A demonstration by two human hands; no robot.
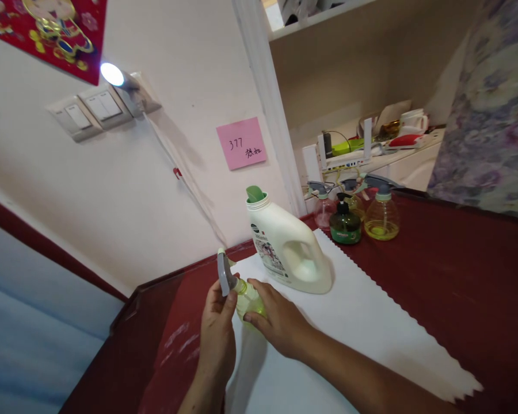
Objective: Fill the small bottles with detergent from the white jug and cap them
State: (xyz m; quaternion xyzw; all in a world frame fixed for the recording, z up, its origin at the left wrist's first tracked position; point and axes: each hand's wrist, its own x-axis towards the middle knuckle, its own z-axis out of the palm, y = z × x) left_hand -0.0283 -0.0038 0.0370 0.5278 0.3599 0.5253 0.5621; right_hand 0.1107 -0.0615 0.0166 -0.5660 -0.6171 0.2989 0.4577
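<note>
My right hand [274, 316] is wrapped round the body of a small yellow-green spray bottle [249, 300], tilted over the white sheet. At its neck, my left hand [219, 313] grips the grey spray head [225, 274] between thumb and fingers. Whether the head is fully seated on the neck I cannot tell. Just behind stands a large cream detergent jug [280, 250] with a hollow handle, its label facing left. A green piece [254, 194] sticks up from the jug's mouth.
On the dark red table [435, 276], a scalloped white sheet [371, 313] lies under the jug. At the back right stand a dark green pump bottle [345, 226], a yellow spray bottle [382, 217] and a pink one [323, 210]. A white router [345, 161] sits behind them.
</note>
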